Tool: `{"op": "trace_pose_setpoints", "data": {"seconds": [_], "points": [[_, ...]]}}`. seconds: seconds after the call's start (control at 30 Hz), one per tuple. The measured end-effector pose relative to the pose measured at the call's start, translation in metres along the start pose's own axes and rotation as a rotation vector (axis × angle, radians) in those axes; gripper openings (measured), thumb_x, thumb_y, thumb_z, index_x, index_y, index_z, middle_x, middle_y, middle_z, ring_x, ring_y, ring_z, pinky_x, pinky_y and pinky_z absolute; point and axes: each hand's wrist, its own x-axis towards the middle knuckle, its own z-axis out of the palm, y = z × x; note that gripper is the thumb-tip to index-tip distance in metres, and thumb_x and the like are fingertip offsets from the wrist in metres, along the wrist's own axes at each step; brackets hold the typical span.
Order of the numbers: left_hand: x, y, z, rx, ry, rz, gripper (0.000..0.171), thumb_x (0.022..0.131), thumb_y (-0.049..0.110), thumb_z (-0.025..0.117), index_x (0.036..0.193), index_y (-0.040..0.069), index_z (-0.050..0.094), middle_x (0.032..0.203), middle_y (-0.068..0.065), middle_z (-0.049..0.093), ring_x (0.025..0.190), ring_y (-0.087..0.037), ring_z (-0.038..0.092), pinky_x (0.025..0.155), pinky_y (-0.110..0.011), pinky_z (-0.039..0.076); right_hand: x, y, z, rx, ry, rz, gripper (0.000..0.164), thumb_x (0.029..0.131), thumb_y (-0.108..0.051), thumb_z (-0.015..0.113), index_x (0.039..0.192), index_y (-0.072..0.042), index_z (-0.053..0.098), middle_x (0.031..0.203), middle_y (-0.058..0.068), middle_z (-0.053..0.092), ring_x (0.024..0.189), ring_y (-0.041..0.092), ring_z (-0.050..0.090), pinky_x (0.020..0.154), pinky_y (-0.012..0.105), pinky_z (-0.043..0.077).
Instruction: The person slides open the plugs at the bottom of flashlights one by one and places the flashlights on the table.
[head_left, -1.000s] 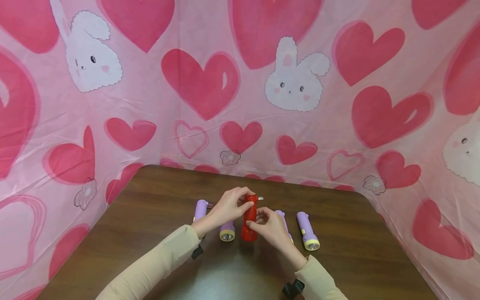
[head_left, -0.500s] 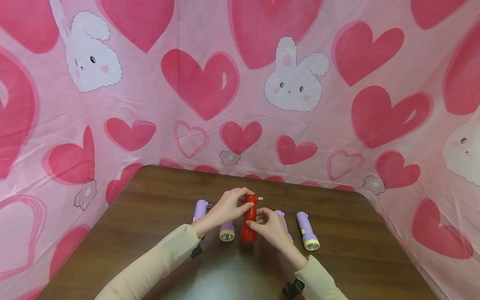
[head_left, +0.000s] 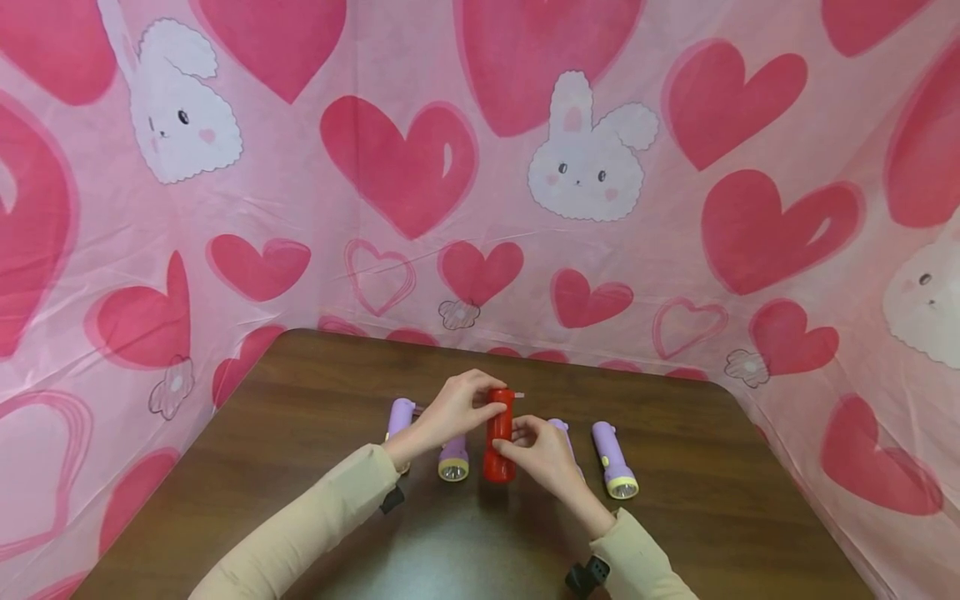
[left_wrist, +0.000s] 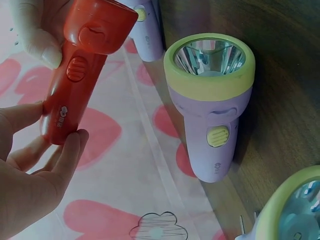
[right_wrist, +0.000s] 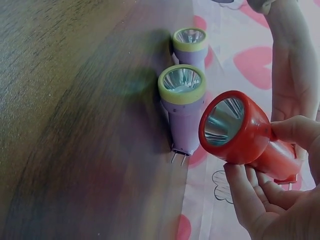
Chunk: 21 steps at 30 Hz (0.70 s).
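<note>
A red flashlight (head_left: 500, 437) is held between both hands over the table, its head end toward the person. My left hand (head_left: 459, 410) pinches its tail end between thumb and fingers, where a small metal plug sticks out to the right. My right hand (head_left: 542, 450) grips it lower down, near the flared head. In the left wrist view the red switch (left_wrist: 77, 69) on its body shows, with the left fingertips (left_wrist: 75, 145) around the narrow end. The right wrist view shows its reflector (right_wrist: 225, 121), unlit, and the right thumb and fingers on either side of the neck.
Purple flashlights with yellow rims lie on the brown wooden table (head_left: 315, 433): two left of the red one, one nearest it (head_left: 453, 460) and one behind the left wrist (head_left: 401, 412); two to the right, one partly behind the right hand (head_left: 561, 429), another further out (head_left: 615, 462). Pink heart-patterned cloth surrounds the table.
The red flashlight has turned slightly in the hands, and its metal plug looks thinner from the head view. The left hand has shifted a little with it; the purple flashlights stay put.
</note>
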Motion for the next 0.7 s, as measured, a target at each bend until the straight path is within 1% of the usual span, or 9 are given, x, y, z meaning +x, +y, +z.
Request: {"op": "trace_pose_setpoints", "data": {"seconds": [0.17, 0.37, 0.53, 0.7], "points": [[0.003, -0.002, 0.002, 0.012, 0.000, -0.027, 0.030, 0.088, 0.013, 0.074, 0.115, 0.000, 0.070, 0.106, -0.014, 0.071, 0.094, -0.023, 0.071, 0.085, -0.032, 0.060, 0.000, -0.001, -0.002, 0.022, -0.013, 0.040, 0.032, 0.080, -0.023, 0.081, 0.099, 0.000, 0.071, 0.090, 0.010, 0.075, 0.077, 0.017, 0.072, 0.069, 0.027, 0.060], [0.006, -0.005, 0.003, 0.018, 0.003, -0.054, 0.032, 0.089, 0.013, 0.073, 0.116, -0.003, 0.069, 0.108, -0.015, 0.072, 0.095, -0.024, 0.071, 0.085, -0.036, 0.060, 0.002, -0.002, -0.003, 0.038, -0.026, 0.048, 0.031, 0.082, -0.024, 0.079, 0.100, 0.001, 0.071, 0.091, 0.012, 0.075, 0.077, 0.018, 0.072, 0.069, 0.028, 0.060], [0.007, -0.008, 0.003, 0.021, -0.005, -0.076, 0.031, 0.089, 0.014, 0.073, 0.116, -0.001, 0.069, 0.108, -0.014, 0.073, 0.094, -0.024, 0.071, 0.085, -0.036, 0.060, 0.002, -0.004, -0.004, 0.019, -0.036, 0.042, 0.032, 0.083, -0.025, 0.078, 0.100, 0.001, 0.071, 0.092, 0.013, 0.076, 0.077, 0.018, 0.072, 0.069, 0.028, 0.060], [0.008, -0.013, 0.004, 0.018, -0.029, -0.090, 0.029, 0.090, 0.015, 0.072, 0.114, -0.001, 0.070, 0.106, -0.015, 0.073, 0.092, -0.025, 0.071, 0.084, -0.040, 0.060, 0.004, -0.003, -0.004, 0.002, -0.041, 0.057, 0.031, 0.084, -0.027, 0.078, 0.100, 0.000, 0.073, 0.091, 0.012, 0.077, 0.076, 0.018, 0.072, 0.067, 0.026, 0.059]]}}
